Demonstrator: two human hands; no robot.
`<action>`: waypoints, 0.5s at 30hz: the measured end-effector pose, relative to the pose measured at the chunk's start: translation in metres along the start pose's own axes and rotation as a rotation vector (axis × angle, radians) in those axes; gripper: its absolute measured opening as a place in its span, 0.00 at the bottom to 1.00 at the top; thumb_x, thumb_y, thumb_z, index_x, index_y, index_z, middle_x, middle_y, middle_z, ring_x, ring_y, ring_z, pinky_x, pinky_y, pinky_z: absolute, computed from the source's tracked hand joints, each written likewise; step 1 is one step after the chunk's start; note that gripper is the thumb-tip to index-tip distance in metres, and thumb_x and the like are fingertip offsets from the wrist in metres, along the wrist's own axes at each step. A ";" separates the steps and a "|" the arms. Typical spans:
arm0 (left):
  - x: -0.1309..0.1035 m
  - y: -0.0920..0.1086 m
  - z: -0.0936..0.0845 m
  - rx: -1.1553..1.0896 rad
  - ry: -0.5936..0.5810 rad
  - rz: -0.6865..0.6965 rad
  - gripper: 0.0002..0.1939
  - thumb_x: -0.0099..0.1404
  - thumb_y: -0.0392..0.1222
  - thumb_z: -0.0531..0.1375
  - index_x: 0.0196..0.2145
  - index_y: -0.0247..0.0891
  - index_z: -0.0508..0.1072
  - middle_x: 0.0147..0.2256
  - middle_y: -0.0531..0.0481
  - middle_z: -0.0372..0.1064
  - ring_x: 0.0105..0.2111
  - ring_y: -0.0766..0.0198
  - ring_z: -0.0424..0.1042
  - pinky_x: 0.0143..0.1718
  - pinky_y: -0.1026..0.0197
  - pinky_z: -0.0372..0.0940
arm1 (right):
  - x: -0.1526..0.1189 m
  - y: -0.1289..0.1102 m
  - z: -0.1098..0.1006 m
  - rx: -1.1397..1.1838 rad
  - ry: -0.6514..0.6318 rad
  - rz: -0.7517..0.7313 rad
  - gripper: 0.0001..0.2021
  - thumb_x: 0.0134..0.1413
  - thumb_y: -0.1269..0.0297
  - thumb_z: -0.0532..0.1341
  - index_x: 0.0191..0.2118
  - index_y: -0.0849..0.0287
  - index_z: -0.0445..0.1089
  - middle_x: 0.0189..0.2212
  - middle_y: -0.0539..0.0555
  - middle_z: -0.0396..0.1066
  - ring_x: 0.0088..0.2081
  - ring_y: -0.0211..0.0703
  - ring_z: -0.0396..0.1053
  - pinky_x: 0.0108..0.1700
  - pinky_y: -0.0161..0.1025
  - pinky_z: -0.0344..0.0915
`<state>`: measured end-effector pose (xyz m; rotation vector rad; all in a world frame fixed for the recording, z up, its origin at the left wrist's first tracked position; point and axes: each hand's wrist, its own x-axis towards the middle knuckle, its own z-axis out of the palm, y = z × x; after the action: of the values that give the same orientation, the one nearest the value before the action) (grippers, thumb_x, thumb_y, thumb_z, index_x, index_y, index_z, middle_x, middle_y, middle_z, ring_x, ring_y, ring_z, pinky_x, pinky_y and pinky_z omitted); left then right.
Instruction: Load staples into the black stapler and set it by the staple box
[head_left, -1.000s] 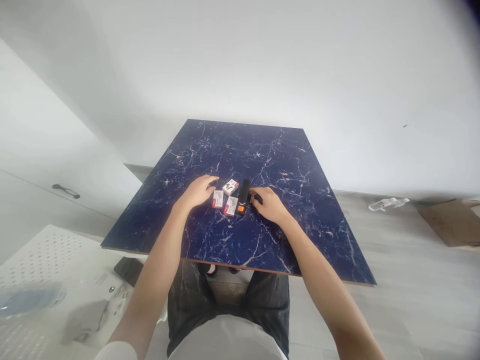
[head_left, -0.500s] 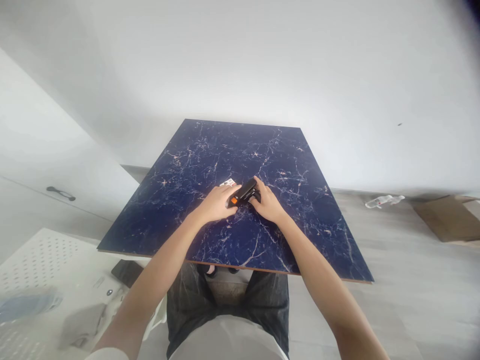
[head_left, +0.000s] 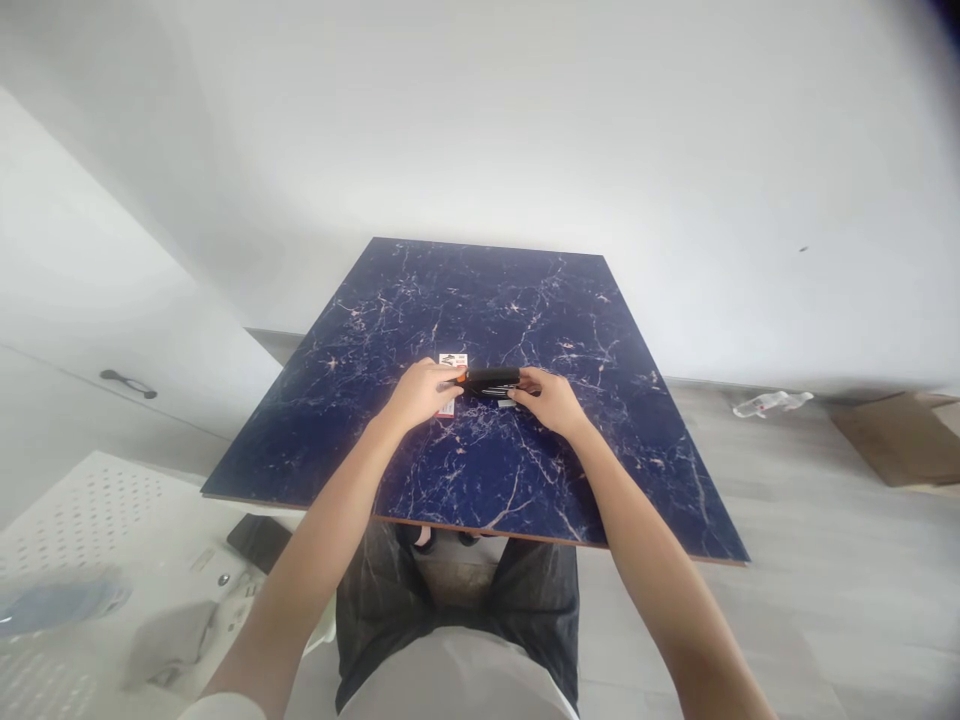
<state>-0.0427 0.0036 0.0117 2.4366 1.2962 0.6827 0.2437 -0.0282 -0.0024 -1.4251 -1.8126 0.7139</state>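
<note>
Between my hands, over the dark blue marbled tabletop point(head_left: 465, 300), is a black stapler-like tool point(head_left: 491, 379) with an orange part at its left end. My left hand point(head_left: 429, 392) pinches that left end between thumb and fingers. The right end is gripped by my right hand point(head_left: 549, 398), thumb below and fingers above. A red and white card point(head_left: 453, 360) lies on the tabletop, partly hidden behind my left fingers. Under the tool, near my right thumb, a small pale item point(head_left: 507, 403) shows; what it is I cannot make out.
At the lower left, a white perforated surface point(head_left: 90, 500) holds a dark flat object point(head_left: 257, 541), a grey pouch point(head_left: 171, 643) and a clear bottle point(head_left: 64, 603). On the floor to the right are a clear plastic bottle point(head_left: 772, 403) and a cardboard box point(head_left: 896, 437).
The black tool has turned from a diagonal slant to nearly level. My right hand has moved slightly right and down, my left hand slightly left, and more of the card shows.
</note>
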 end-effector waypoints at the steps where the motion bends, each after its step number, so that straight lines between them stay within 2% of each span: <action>1: 0.000 -0.001 0.000 0.007 0.000 0.002 0.14 0.69 0.45 0.65 0.52 0.50 0.82 0.48 0.48 0.80 0.44 0.50 0.72 0.51 0.47 0.68 | 0.000 0.001 0.000 0.006 0.002 0.003 0.15 0.56 0.64 0.68 0.50 0.55 0.76 0.41 0.55 0.82 0.41 0.48 0.81 0.51 0.48 0.75; 8: -0.002 0.000 -0.001 0.005 -0.002 -0.013 0.13 0.71 0.48 0.62 0.51 0.51 0.82 0.50 0.50 0.80 0.44 0.50 0.71 0.50 0.48 0.68 | 0.001 0.008 -0.006 -0.004 -0.019 -0.031 0.12 0.57 0.62 0.68 0.47 0.53 0.77 0.41 0.52 0.82 0.42 0.47 0.80 0.50 0.46 0.75; 11: -0.002 0.002 -0.004 -0.015 -0.002 -0.016 0.14 0.71 0.47 0.63 0.51 0.49 0.82 0.48 0.48 0.80 0.43 0.51 0.71 0.49 0.50 0.68 | 0.000 0.014 -0.023 -0.089 -0.035 -0.040 0.11 0.57 0.62 0.67 0.47 0.52 0.78 0.40 0.51 0.82 0.39 0.46 0.80 0.48 0.46 0.75; 15: -0.001 0.006 -0.008 -0.019 -0.014 -0.092 0.16 0.68 0.47 0.66 0.53 0.47 0.81 0.40 0.46 0.77 0.42 0.53 0.72 0.47 0.51 0.68 | -0.004 0.021 -0.050 -0.193 -0.028 0.007 0.10 0.56 0.61 0.66 0.44 0.52 0.79 0.35 0.51 0.81 0.34 0.46 0.77 0.44 0.45 0.74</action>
<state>-0.0435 0.0000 0.0206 2.3468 1.3803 0.6495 0.2968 -0.0274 0.0101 -1.5525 -1.9426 0.5769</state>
